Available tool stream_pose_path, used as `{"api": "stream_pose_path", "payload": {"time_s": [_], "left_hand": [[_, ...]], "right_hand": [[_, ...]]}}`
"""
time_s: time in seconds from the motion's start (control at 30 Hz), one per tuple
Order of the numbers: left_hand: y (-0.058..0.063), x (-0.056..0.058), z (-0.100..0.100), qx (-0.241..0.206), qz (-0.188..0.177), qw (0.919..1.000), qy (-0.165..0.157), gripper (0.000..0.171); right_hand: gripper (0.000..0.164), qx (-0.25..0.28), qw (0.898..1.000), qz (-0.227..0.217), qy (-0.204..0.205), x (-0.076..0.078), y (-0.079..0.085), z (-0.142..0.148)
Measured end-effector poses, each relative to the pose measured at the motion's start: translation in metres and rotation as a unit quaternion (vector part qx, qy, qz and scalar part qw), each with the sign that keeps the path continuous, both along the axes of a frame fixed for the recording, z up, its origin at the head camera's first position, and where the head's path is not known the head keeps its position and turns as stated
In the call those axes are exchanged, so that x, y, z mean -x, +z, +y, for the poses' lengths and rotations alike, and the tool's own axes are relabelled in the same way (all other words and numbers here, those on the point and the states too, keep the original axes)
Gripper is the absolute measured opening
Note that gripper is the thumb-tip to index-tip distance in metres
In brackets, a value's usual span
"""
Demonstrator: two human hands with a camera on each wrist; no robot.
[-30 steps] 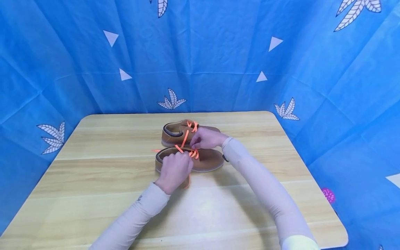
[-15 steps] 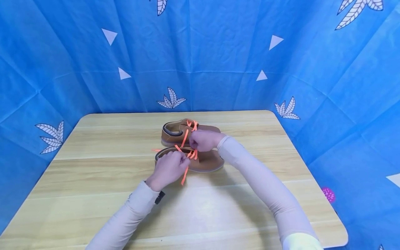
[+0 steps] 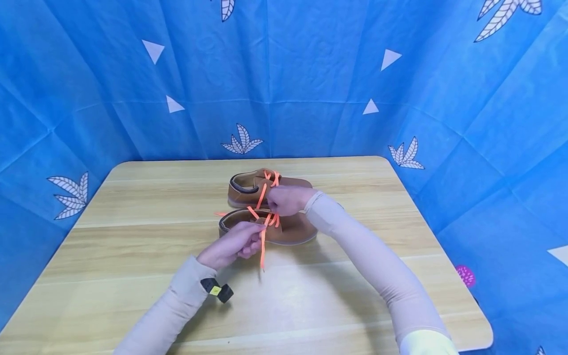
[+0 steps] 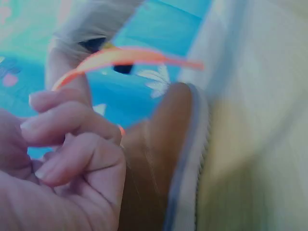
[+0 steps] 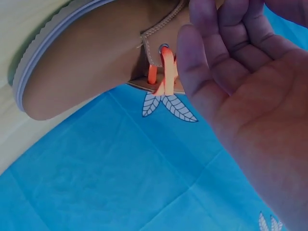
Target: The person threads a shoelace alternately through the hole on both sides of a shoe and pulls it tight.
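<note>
A brown shoe (image 3: 293,229) with orange laces lies on its sole, toe to the right, nearest the person. Its twin (image 3: 241,195) sits just behind it. My left hand (image 3: 232,245) pinches an orange shoelace (image 3: 263,251) at the near shoe's side, the loose end hanging toward the table. In the left wrist view that lace (image 4: 120,57) arcs out past the curled fingers. My right hand (image 3: 288,199) is over the near shoe's lacing, fingers bent. The right wrist view has its thumb (image 5: 191,53) beside the eyelets; I cannot tell whether the fingertips grip anything.
The shoes stand on a light wood-grain table (image 3: 133,236) with rounded corners. A blue curtain (image 3: 310,74) with white leaf and triangle prints surrounds its back and sides. Another orange lace end (image 3: 220,214) sticks out left of the near shoe.
My left hand has moved left and toward the person, turning so that the pinched lace shows. The lace end hangs lower in front of the shoe. My right hand has stayed nearly in place.
</note>
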State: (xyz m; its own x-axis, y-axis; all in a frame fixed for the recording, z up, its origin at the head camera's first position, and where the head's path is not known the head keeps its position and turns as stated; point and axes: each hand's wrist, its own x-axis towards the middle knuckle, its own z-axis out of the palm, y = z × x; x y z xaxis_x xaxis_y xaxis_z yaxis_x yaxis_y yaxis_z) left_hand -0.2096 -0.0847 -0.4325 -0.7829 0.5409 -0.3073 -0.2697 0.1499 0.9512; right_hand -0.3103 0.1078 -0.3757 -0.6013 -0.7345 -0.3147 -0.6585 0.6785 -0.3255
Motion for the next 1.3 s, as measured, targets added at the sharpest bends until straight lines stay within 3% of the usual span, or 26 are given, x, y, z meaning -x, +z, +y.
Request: {"api": "stream_pose_path", "payload": {"time_s": [0.07,0.13,0.17,0.2,0.3,0.33,0.37,0.43,0.53,0.57,0.67,0.73,0.83,0.9,1.0,1.3], "left_hand": [[-0.001,-0.003,-0.001,0.037,0.037,0.9986,0.002,0.035],[0.000,-0.008,0.000,0.115,0.123,0.9856,0.016,0.038],[0.000,-0.010,0.001,0.164,0.169,0.9715,0.027,0.039],[0.002,-0.014,0.002,0.212,0.216,0.9522,0.040,0.040],[0.006,-0.023,0.006,0.339,0.330,0.8779,0.075,0.044],[0.006,-0.025,0.008,0.363,0.350,0.8599,0.081,0.045],[0.007,-0.027,0.011,0.380,0.364,0.8466,0.083,0.045],[0.006,-0.028,0.014,0.396,0.379,0.8328,0.079,0.044],[0.003,-0.025,0.016,0.393,0.374,0.8378,0.060,0.039],[0.002,-0.024,0.016,0.386,0.368,0.8443,0.054,0.038],[-0.001,-0.023,0.010,0.345,0.338,0.8748,0.036,0.040],[-0.001,-0.023,0.005,0.306,0.316,0.8975,0.025,0.044],[0.003,-0.023,-0.002,0.244,0.284,0.9274,0.009,0.042],[0.006,-0.025,-0.005,0.210,0.267,0.9406,0.002,0.039],[0.013,-0.028,-0.010,0.181,0.244,0.9527,-0.006,0.036],[0.032,-0.046,-0.013,0.146,0.212,0.9659,-0.027,0.034]], "right_hand": [[0.028,0.004,1.000,-0.012,-0.005,0.001,0.000,0.001],[0.028,0.006,1.000,-0.020,-0.012,0.002,0.000,0.001],[0.026,0.007,1.000,-0.022,-0.014,0.003,0.000,0.002],[0.024,0.009,1.000,-0.023,-0.015,0.003,0.000,0.002],[0.016,0.029,0.999,-0.017,-0.011,0.005,0.001,0.006],[0.016,0.041,0.999,-0.015,-0.005,0.006,0.001,0.009],[0.017,0.058,0.998,-0.011,-0.001,0.007,0.001,0.014],[0.022,0.090,0.996,-0.011,-0.002,0.007,-0.001,0.026],[0.040,0.108,0.993,-0.041,-0.029,0.003,-0.011,0.050],[0.053,0.108,0.992,-0.056,-0.046,-0.001,-0.015,0.057],[0.089,0.090,0.988,-0.095,-0.079,-0.013,-0.032,0.070],[0.104,0.083,0.989,-0.090,-0.078,-0.020,-0.043,0.072],[0.114,0.086,0.992,-0.056,-0.072,-0.029,-0.055,0.068],[0.115,0.083,0.993,-0.027,-0.075,-0.034,-0.059,0.065],[0.111,0.069,0.994,-0.004,-0.080,-0.038,-0.059,0.063],[0.100,0.033,0.997,0.009,-0.066,-0.035,-0.053,0.066]]}}
